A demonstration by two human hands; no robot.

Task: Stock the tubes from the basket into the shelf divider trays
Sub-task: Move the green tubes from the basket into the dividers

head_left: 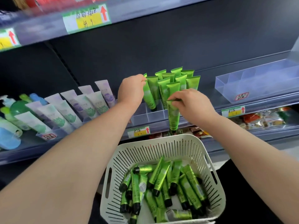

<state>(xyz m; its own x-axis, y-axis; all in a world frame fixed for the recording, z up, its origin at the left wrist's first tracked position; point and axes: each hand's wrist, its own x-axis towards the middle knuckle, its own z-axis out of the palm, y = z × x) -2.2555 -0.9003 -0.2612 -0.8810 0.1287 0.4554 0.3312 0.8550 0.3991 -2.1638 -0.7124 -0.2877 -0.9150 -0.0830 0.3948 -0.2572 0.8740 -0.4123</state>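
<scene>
A white slotted basket (169, 143) sits below the shelf and holds several green tubes (161, 183) with black caps. A clear divider tray (150, 114) on the shelf holds several green tubes standing cap down (171, 78). My left hand (131, 90) pinches the top of a green tube (149, 98) at the tray's left side. My right hand (192, 105) holds another green tube (174, 117) by its crimped end; it hangs cap down in front of the tray's front edge, above the basket.
Pale lilac and white tubes (84, 105) and blue and green bottles (9, 120) fill the shelf to the left. A second clear divider tray (258, 81) stands at the right. Price labels (139, 131) line the shelf edge. Packaged goods (262, 120) lie on the lower shelf.
</scene>
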